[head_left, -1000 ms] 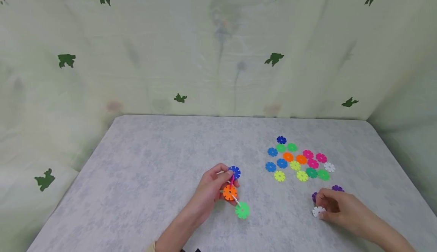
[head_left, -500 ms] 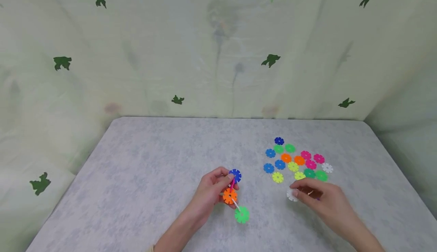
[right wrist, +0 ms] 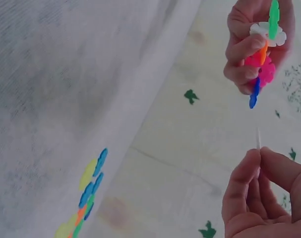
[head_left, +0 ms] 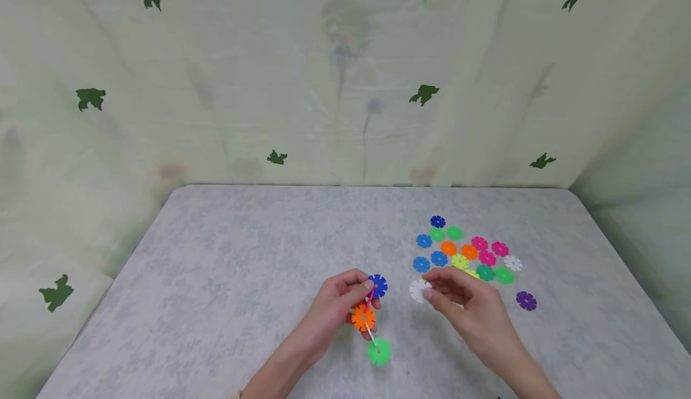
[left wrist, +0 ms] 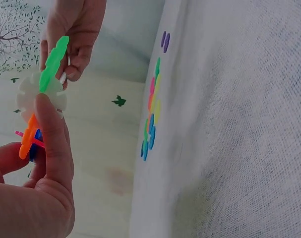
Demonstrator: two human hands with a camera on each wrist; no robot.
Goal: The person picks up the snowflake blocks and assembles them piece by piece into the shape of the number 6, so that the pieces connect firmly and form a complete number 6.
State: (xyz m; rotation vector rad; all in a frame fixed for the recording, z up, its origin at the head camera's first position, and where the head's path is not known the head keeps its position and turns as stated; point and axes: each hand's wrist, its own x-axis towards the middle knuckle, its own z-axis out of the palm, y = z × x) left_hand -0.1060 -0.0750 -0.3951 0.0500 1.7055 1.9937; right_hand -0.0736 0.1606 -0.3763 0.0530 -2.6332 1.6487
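Observation:
My left hand (head_left: 330, 304) holds a short chain of slotted plastic snowflake discs by its upper end. A blue disc (head_left: 378, 286), a pink disc (right wrist: 266, 73), an orange disc (head_left: 363, 317), a white disc (left wrist: 26, 96) and a green disc (head_left: 379, 352) make up the chain, the green one at its lower end. My right hand (head_left: 475, 312) pinches a loose white snowflake disc (head_left: 417, 291) between thumb and fingertips. In the right wrist view that disc appears edge-on, a gap away from the chain's blue disc.
Loose snowflake discs in several colours lie spread on the grey table (head_left: 259, 237), beyond and beside my right hand. A purple disc (head_left: 526, 300) lies to its right. A pale curtain (head_left: 243, 75) with leaf and bird prints hangs behind the table.
My right hand has carried the white disc up and leftward from beside the purple discs, toward the chain. My left hand keeps hold of the chain, nearly still.

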